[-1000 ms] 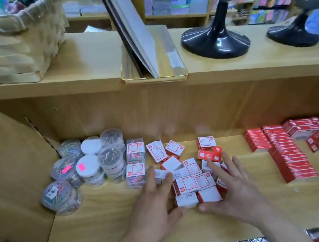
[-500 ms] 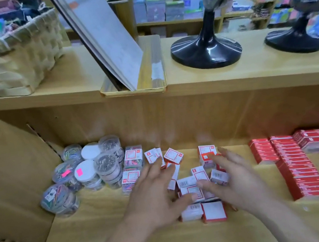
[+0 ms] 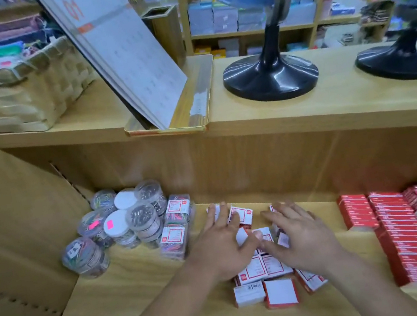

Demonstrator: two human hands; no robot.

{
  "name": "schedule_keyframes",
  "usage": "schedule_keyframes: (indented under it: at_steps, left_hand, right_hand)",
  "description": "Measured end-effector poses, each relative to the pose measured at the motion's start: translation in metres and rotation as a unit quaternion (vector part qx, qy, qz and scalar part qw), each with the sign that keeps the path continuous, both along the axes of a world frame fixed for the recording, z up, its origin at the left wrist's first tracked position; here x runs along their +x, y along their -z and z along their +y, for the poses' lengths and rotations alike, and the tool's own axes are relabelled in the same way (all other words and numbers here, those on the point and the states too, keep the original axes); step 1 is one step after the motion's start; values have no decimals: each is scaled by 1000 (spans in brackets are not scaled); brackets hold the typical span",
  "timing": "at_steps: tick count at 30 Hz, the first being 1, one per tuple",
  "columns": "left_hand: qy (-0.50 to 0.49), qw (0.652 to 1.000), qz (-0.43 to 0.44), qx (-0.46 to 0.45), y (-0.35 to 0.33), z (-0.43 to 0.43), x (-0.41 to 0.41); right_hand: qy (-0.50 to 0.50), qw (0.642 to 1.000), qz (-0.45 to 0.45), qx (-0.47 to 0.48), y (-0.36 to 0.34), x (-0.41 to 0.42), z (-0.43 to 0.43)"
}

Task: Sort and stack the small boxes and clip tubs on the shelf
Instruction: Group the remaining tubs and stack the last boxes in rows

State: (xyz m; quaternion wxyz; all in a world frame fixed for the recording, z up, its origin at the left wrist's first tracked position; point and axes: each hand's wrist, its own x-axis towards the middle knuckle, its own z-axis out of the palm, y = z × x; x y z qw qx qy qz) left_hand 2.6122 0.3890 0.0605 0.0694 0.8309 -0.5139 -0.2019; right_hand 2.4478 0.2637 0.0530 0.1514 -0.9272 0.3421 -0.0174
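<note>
Wooden shelf (image 3: 142,294), left hand (image 3: 224,247) and right hand (image 3: 301,239) atop small boxes (image 3: 250,274), fingers (image 3: 210,220) spread flat, clip tubs (image 3: 129,222) nearby left

An orange "01" heads the desk calendar (image 3: 121,50) on the upper shelf (image 3: 304,110) — the small white box (image 3: 249,294) near the lower shelf's front edge shows a barcode; other print is blurred.

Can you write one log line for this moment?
left hand: flat on small boxes | right hand: flat on same pile | clip tubs: untouched, at left
</note>
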Motion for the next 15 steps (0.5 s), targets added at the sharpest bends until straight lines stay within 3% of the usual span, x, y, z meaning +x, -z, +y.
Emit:
schedule_keyframes:
  at_steps: [5, 8, 10, 12, 15]
  left_hand:
    - [41, 997, 39, -44, 1, 11, -19]
    - [11, 977, 143, -156, -1, 26, -17]
    - [-22, 969, 117, -215, -1, 38, -6]
    - [-54, 973, 79, -211, 5, 48, 4]
    - [-98, 971, 126, -179, 11, 60, 0]
  right_hand:
    - [-15, 999, 18, 45, -7, -19, -1]
    - [-23, 997, 31, 62, -12, -23, 0]
    - [-15, 998, 13, 54, -18, -20, 0]
    - [-13, 999, -20, 45, -23, -11, 1]
    - [-24, 998, -45, 47, -23, 15, 7]
